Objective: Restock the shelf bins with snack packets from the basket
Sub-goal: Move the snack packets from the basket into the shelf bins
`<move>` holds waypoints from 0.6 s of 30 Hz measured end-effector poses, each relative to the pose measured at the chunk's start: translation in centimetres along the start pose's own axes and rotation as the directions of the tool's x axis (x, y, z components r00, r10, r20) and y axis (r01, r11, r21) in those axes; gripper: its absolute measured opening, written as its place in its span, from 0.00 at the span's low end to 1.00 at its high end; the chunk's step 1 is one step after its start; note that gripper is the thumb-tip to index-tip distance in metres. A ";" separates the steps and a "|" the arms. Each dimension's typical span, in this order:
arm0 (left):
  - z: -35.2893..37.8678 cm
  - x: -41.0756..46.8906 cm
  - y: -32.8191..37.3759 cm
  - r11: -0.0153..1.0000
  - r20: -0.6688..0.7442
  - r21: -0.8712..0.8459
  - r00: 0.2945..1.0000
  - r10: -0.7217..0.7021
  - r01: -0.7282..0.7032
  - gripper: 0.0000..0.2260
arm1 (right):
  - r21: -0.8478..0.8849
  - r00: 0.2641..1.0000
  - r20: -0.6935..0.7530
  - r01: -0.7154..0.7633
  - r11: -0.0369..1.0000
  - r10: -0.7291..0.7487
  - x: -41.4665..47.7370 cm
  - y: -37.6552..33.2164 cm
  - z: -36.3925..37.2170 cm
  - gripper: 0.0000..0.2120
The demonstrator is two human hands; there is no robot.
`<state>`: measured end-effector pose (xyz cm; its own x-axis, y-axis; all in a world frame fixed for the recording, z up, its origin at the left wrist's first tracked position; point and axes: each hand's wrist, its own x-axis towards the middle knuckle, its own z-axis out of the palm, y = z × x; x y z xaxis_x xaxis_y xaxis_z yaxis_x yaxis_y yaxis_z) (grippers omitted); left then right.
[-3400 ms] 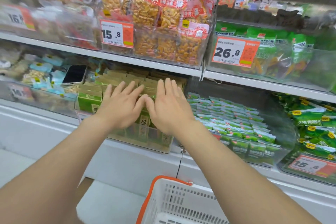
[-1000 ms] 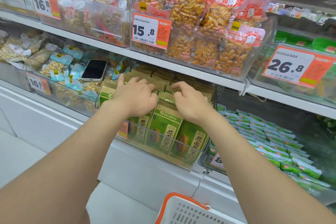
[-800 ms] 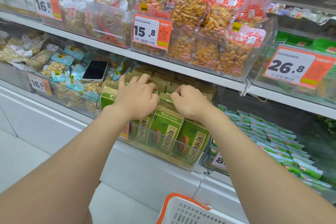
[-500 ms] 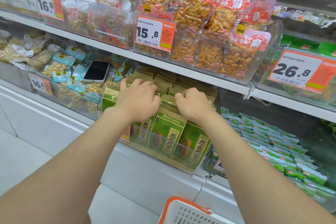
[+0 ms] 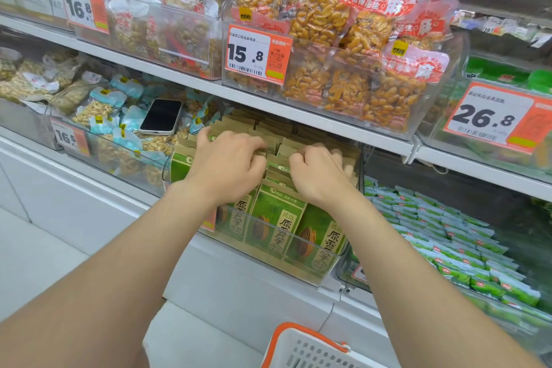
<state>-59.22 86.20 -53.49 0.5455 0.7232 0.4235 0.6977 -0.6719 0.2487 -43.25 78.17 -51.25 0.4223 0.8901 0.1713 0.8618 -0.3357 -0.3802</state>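
Green and brown snack packets stand in rows in a clear shelf bin on the lower shelf. My left hand lies on the packet tops at the bin's left, fingers curled over their brown upper edges. My right hand sits just right of it, fingers curled round the tops of the packets in the middle rows. The white basket with an orange rim shows at the bottom edge, below my right forearm; its contents are hidden.
A phone lies on nut packets in the bin to the left. Small green packets fill the bin to the right. The upper shelf overhangs closely, holding a bin of peanut packets with a 15.8 price tag.
Both hands went from flat on the packet tops to curled over them. Over the last second they barely moved; the view drifted slightly.
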 end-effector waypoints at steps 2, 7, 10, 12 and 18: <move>-0.1 -0.3 0.0 1.000 0.015 0.002 1.000 0.009 -0.009 0.22 | -0.036 0.999 0.042 0.013 0.999 -0.011 -0.4 -0.1 -0.2 0.20; -0.6 -1.2 0.4 0.996 -0.058 -0.083 0.998 -0.019 0.014 0.17 | -0.162 0.946 -0.300 0.071 0.984 -0.118 -3.9 -1.5 0.3 0.18; -0.7 -2.4 0.2 0.996 0.037 -0.066 0.997 -0.063 0.066 0.22 | -0.283 0.956 -0.262 0.057 0.957 -0.134 -6.2 -1.5 2.5 0.29; -0.5 -2.9 -0.2 0.998 0.155 0.017 0.985 -0.070 0.068 0.27 | -0.323 0.978 -0.175 0.048 0.945 -0.110 -6.0 -0.8 3.4 0.34; 0.2 -1.5 0.1 0.988 0.198 0.152 0.978 -0.064 0.034 0.28 | -0.331 0.988 0.002 0.148 0.932 -0.156 -3.0 0.6 1.1 0.28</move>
<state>-59.88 85.08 -54.27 0.5807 0.7824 0.2253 0.7783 -0.6146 0.1282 -44.27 75.59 -53.01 0.2817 0.9323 0.2269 0.9587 -0.2829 -0.0280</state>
